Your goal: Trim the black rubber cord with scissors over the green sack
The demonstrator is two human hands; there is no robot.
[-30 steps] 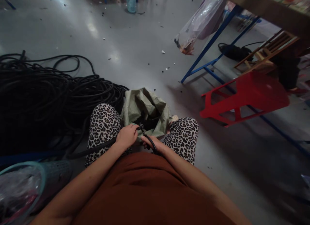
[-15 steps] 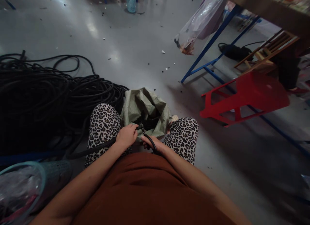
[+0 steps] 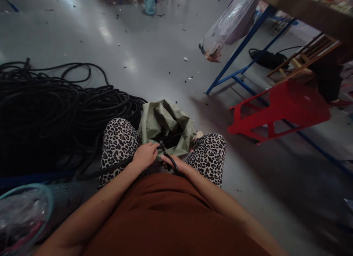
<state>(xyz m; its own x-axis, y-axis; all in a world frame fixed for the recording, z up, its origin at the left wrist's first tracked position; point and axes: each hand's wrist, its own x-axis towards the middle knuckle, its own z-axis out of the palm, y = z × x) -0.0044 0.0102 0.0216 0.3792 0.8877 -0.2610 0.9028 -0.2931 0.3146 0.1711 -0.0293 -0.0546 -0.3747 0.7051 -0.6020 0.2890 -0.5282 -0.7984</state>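
From my head view, my left hand (image 3: pixel 145 155) is closed around the black cable (image 3: pixel 116 166) over my lap, and my right hand (image 3: pixel 174 164) grips a tool (cutters, I'd guess) at its end. The sack (image 3: pixel 165 121) between my knees holds some pieces, while the big coil (image 3: pixel 55 109) beside me looks mostly unworked.

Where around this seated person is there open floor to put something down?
Bare floor lies ahead, between the cable pile and the blue table legs, and right of the knee, below the red stool. Crowded: the left side, and the sack between the knees.
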